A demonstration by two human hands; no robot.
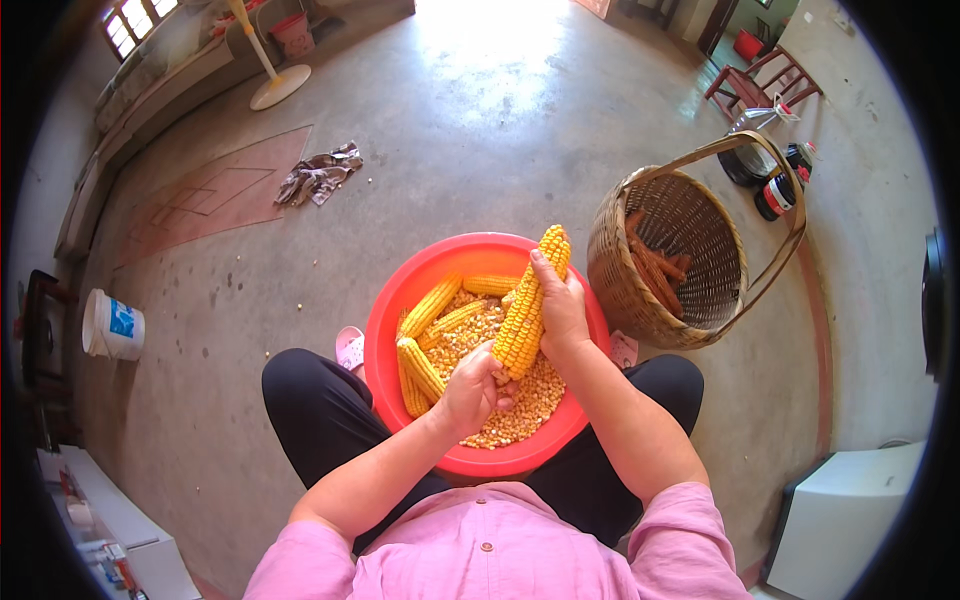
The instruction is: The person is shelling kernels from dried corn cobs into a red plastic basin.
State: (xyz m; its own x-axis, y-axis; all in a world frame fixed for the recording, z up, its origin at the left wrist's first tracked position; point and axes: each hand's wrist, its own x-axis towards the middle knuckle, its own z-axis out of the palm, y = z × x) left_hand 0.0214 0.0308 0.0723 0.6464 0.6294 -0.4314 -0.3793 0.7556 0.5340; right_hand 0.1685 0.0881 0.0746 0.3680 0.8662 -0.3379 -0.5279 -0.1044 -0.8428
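Observation:
An ear of yellow corn [523, 319] is held at a slant over a red plastic basin [401, 281]. My right hand [561, 304] wraps around its upper right side, thumb pointing up along the kernels. At the lower end, my left hand [480, 382] grips the butt of the ear with thumb and fingers. Loose corn kernels [517, 420] cover the bottom of the basin. Several whole ears [431, 306] lie against the basin's left and far sides, partly on the kernels. The basin sits between my knees.
A woven basket [615, 277] with a tall handle stands right of the basin, with bare reddish cobs [656, 270] inside. Beyond it are large bottles [780, 191] and a wooden chair [750, 88]. A crumpled cloth [321, 174] and a white bucket [112, 326] are on the floor leftward.

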